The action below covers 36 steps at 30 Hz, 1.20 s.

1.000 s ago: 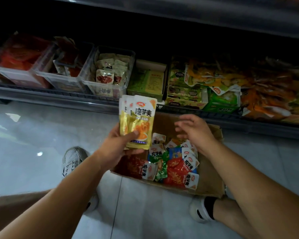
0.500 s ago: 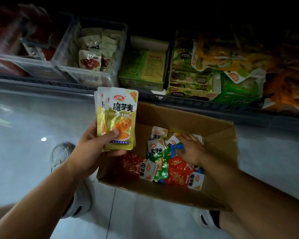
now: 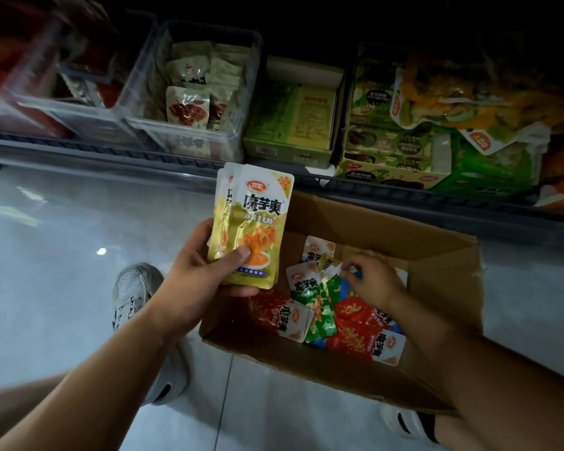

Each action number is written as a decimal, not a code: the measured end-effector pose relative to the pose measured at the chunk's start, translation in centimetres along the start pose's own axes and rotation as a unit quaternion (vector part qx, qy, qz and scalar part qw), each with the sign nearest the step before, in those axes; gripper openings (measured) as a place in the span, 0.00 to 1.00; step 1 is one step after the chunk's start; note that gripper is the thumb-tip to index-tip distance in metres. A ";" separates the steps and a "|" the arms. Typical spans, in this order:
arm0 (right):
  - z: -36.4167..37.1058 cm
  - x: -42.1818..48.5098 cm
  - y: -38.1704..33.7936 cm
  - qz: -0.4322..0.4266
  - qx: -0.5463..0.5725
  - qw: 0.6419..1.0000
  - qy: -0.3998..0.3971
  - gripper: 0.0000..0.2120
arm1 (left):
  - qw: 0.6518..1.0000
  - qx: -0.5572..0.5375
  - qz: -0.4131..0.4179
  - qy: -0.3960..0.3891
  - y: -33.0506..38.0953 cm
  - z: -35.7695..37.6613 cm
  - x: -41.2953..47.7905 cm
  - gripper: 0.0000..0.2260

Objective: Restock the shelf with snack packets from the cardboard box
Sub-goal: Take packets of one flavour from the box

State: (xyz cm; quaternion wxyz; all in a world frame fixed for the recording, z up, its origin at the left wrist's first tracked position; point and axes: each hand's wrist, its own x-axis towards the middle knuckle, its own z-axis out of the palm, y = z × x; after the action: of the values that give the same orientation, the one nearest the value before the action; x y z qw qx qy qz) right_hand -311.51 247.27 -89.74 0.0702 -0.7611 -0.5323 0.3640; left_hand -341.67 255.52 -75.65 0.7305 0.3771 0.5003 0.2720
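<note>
Yellow packets [image 3: 254, 222] gripped in left hand [image 3: 194, 281], right hand [image 3: 376, 283] inside cardboard box [image 3: 437, 258]

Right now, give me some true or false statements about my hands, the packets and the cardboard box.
1. The left hand holds a stack of yellow foil snack packets. True.
2. The right hand reaches up to the dark shelf. False: it is down inside the brown cardboard box, fingers curled among the packets there.
3. The cardboard box is empty. False: red, green and white loose packets lie in it.
4. The box stands on the grey tiled floor in front of the shelf. True.
</note>
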 end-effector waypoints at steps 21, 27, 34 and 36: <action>0.2 0.1 -1.6 0.004 0.032 0.999 -0.041 0.05 | 1.000 -0.006 -0.003 -0.001 -0.2 0.0 -0.2 0.23; -1.0 -0.9 -2.8 0.008 0.060 0.997 0.048 0.06 | 1.000 -0.007 -0.003 0.002 -0.1 0.2 -0.3 0.23; -5.5 -2.7 -6.3 -0.093 0.087 0.987 0.094 0.11 | 1.000 -0.024 0.003 0.002 -0.1 0.2 -0.4 0.24; -7.8 -3.6 -7.9 -0.120 0.076 0.985 0.096 0.12 | 1.000 -0.025 -0.001 0.003 -0.2 0.2 -0.2 0.25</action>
State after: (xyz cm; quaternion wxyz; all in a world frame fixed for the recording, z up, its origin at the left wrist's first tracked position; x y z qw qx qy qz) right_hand -313.25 249.67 -78.42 0.2214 -0.7155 -0.5814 0.3178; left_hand -341.54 255.16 -75.63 0.7386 0.3572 0.4955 0.2851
